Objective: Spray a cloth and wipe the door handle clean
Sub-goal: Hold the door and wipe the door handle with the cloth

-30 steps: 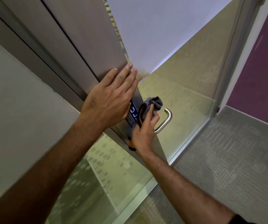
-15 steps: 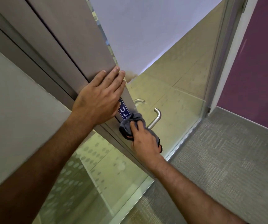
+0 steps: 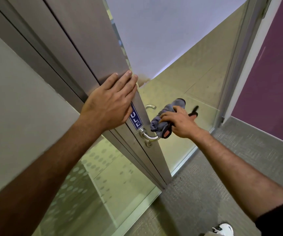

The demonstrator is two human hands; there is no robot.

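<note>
A curved steel door handle juts from the metal stile of a glass door, just below a blue "PULL" sign. My right hand grips a grey cloth wrapped around the handle's bar, hiding most of the bar. A black and orange object sticks out of that fist at both ends; what it is I cannot tell. My left hand lies flat on the stile above the sign, fingers together, holding nothing.
The door stands ajar, its free edge pointing toward me. A fixed glass panel and a purple wall are on the right. Grey carpet covers the floor. A white shoe shows at the bottom edge.
My right hand has slid the cloth along the handle, from near the stile out along the bar to the right. The handle's lower bend is now exposed. My left hand stays pressed on the stile.
</note>
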